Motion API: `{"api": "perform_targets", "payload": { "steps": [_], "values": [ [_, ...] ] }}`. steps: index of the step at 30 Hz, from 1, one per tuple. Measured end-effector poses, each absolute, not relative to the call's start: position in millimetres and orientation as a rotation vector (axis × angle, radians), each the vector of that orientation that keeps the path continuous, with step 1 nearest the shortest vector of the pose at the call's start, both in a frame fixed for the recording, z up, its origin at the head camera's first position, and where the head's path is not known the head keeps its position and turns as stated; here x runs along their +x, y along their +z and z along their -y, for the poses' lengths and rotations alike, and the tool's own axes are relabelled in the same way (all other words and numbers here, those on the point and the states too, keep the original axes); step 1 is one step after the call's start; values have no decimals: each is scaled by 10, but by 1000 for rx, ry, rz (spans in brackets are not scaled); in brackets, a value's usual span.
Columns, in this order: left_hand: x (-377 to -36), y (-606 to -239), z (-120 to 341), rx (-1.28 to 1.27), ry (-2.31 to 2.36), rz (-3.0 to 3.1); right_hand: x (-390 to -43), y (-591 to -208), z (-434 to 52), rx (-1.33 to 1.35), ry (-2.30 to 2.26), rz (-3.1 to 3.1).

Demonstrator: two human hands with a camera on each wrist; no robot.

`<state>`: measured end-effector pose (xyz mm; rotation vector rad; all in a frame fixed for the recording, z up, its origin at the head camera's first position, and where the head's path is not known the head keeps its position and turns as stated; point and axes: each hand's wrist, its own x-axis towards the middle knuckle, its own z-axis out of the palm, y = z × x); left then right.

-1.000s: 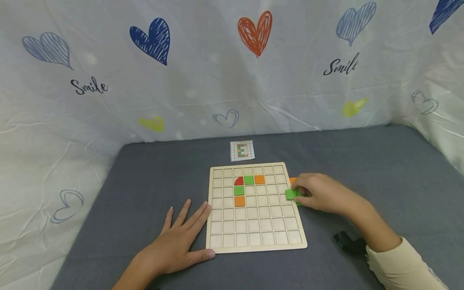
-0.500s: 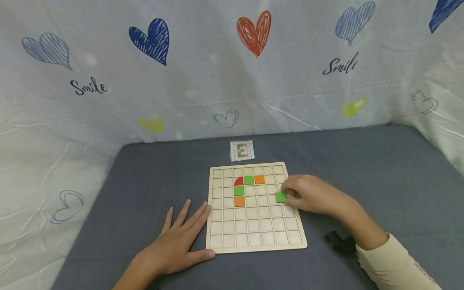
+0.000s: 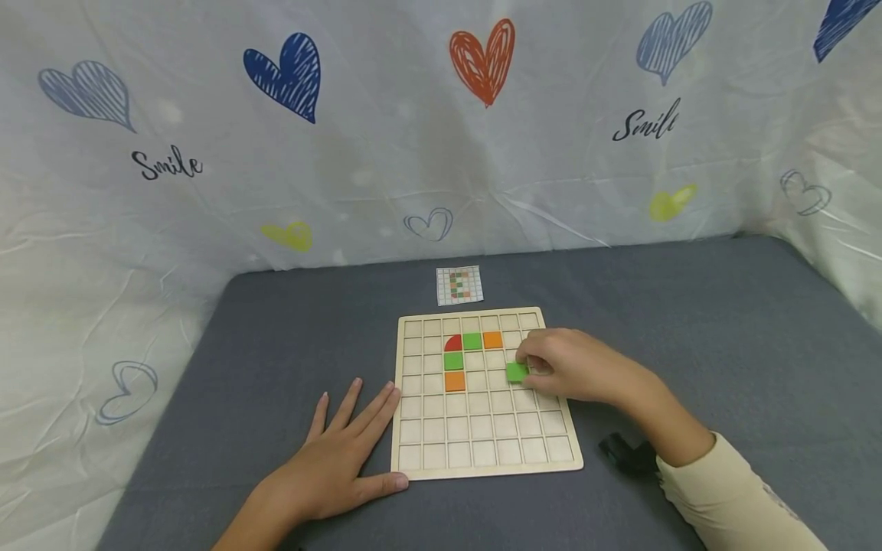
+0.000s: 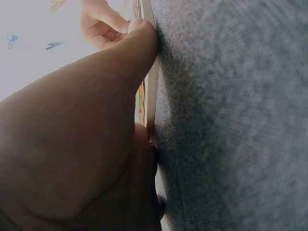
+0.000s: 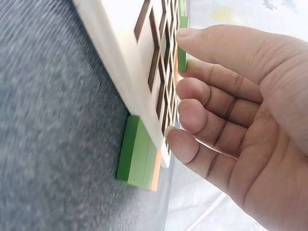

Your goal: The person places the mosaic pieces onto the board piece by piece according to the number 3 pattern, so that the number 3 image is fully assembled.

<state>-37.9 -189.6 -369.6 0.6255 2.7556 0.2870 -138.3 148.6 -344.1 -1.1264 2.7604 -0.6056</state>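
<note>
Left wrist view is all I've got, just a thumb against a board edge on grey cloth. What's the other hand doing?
Observer: The right hand pinches a green tile over the wooden grid board, right of the filled cells.
Operator: Any tiles already placed?
Observer: Five: a red quarter-circle, two green squares, two orange squares.
Operator: Spare tiles anywhere?
Observer: The right wrist view shows green tiles lying on the cloth against the board's edge.

Clearance around the grid board point(image 3: 482, 459)

The left hand point(image 3: 338, 459) is blocking the board's left edge; spare tiles point(image 5: 137, 151) are lying against its right edge; the desk point(image 3: 723, 321) beyond is lying open.
</note>
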Motion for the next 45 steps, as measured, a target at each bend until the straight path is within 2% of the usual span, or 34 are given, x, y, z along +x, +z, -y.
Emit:
{"api": "perform_targets", "payload": {
  "steps": [17, 45],
  "values": [
    [-388, -3690, 1899, 617, 296, -2752, -1440, -3401, -1152, -1275, -540, -2727],
    [-378, -3693, 1898, 614, 285, -2751, -1409, -3477, -953, -1221, -517, -2740]
  ]
}}
